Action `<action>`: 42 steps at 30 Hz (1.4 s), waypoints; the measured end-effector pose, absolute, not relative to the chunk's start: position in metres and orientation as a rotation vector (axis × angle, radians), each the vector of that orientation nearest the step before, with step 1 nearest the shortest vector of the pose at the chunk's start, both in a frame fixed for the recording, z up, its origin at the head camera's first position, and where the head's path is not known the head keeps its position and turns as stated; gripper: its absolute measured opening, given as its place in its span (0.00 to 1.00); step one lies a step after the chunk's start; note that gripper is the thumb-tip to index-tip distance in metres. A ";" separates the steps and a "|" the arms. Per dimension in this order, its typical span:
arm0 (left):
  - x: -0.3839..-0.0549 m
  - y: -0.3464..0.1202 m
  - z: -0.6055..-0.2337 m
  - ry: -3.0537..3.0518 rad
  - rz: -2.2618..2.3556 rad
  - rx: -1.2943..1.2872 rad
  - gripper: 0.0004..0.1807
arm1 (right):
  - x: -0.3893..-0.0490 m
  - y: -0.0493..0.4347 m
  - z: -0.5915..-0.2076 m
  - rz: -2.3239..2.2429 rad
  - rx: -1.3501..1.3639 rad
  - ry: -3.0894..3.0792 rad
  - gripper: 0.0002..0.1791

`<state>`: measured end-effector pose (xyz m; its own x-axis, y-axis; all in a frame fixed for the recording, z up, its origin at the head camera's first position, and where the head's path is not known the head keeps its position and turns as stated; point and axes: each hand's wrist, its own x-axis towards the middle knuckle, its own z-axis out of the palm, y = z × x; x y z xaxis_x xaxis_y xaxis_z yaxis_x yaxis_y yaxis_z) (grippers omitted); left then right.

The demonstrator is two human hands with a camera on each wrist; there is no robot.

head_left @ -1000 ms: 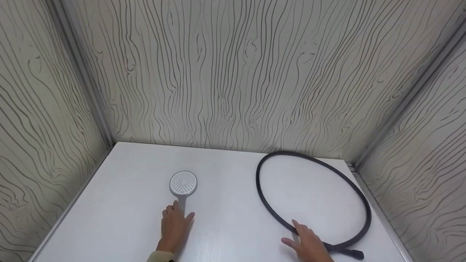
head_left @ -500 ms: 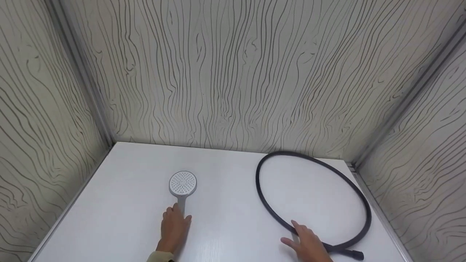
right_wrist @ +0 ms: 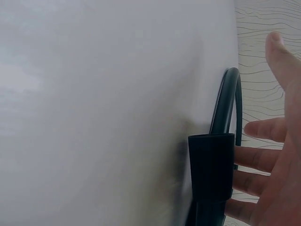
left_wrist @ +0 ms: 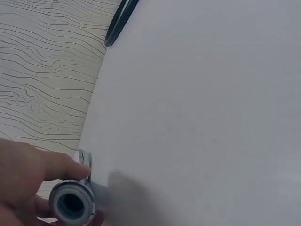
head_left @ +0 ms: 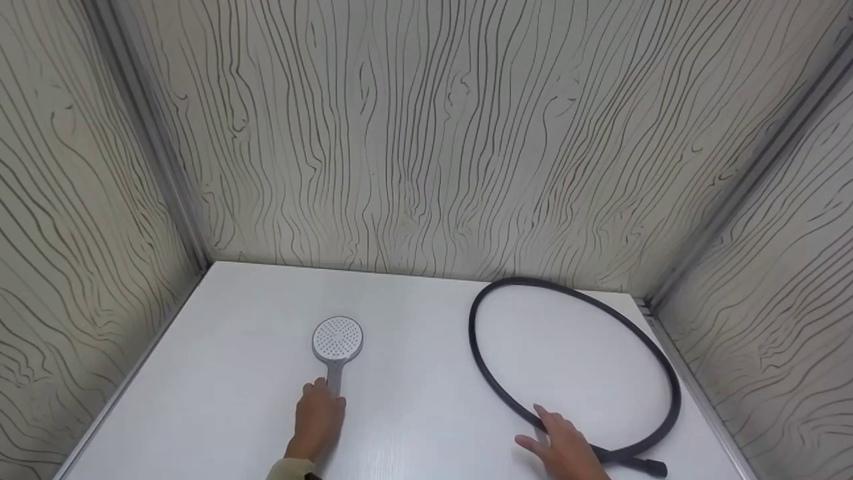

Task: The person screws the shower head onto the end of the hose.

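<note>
A grey shower head [head_left: 338, 339] with a white, dotted spray face lies face up at the left of the white table. My left hand [head_left: 316, 419] grips its handle. Seen from the left wrist, the thumb and fingers curl round the handle, and its hollow end [left_wrist: 73, 203] faces the camera. On the right, a black hose [head_left: 474, 327] lies in one large loop, its ends crossing near the front. My right hand [head_left: 565, 448] is over the loop's front part, fingers and thumb spread. From the right wrist, those fingers are beside the hose's thick end fitting [right_wrist: 211, 165], not curled round it.
The white table [head_left: 413, 373] runs back to a panel wall [head_left: 400, 133] with a wood-grain pattern. Similar panels [head_left: 53, 267] stand at both sides, joined by grey metal posts [head_left: 150, 133]. The hose loop reaches close to the back edge.
My left thumb has moved in against the shower head's handle, and the fingers have drawn in round it. The shower head has shifted very slightly. My right hand and the hose stay put.
</note>
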<state>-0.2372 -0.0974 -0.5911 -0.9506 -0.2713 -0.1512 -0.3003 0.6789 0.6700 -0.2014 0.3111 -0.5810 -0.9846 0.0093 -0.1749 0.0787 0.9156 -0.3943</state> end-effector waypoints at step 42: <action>-0.245 -0.107 -0.592 2.276 1.737 -0.616 0.20 | -0.200 0.314 -0.575 -0.600 0.017 3.005 0.23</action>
